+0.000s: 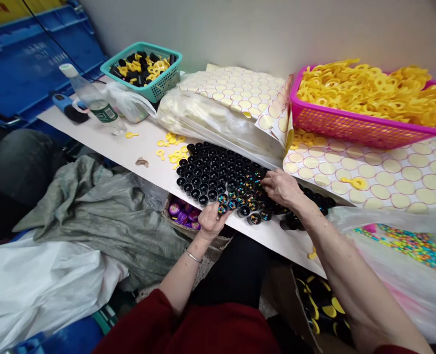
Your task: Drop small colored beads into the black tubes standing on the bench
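A block of several small black cups (218, 172) stands packed together on the white table (147, 162). The cups on the right side hold coloured beads, while those on the left are empty. My left hand (211, 220) rests at the table's front edge, fingers curled against a bead-filled cup in the front row. My right hand (281, 188) lies over the right part of the block, fingers bent down onto the filled cups; what they pinch is hidden. A clear bag of coloured beads (409, 243) lies at the right.
A pink basket (350, 125) of yellow rings and a teal basket (155, 88) of black and yellow parts stand at the back. Sheets of round stickers (380, 172), a plastic bottle (92, 101), loose yellow rings (171, 147), blue crates (22, 59) and grey sacks (92, 206) surround the table.
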`<state>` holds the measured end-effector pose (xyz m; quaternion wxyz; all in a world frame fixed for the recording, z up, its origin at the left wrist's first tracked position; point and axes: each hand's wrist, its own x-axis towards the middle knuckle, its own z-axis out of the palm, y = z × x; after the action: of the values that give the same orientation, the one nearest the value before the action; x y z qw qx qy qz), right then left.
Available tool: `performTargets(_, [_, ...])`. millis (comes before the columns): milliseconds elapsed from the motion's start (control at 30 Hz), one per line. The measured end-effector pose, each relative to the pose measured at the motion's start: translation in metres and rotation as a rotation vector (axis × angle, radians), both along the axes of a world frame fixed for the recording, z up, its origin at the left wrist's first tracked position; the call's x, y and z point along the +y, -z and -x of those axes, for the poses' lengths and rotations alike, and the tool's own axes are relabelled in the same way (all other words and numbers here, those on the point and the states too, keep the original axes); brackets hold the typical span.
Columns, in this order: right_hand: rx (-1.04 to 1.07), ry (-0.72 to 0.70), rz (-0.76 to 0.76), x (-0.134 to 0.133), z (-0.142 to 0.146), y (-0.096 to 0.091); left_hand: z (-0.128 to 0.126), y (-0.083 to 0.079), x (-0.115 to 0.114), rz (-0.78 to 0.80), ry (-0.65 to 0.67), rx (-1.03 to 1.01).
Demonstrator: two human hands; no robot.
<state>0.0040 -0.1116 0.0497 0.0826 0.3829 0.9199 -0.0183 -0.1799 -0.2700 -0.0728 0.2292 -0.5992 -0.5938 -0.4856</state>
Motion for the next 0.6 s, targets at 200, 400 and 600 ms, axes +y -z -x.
performTargets(200, [-0.140, -0.027, 0.046, 0.003, 0.014, -0.010, 0.000, 0.004, 0.000, 0.023, -0.017, -0.012])
performTargets(400, [-0.060, -0.135, 0.033, 0.001, 0.011, -0.008, 0.000, 0.005, -0.001, 0.009, -0.016, -0.010])
performTargets(600, [0.126, -0.170, -0.087, -0.011, -0.003, -0.019, 0.000, 0.012, -0.003, 0.088, 0.015, -0.079])
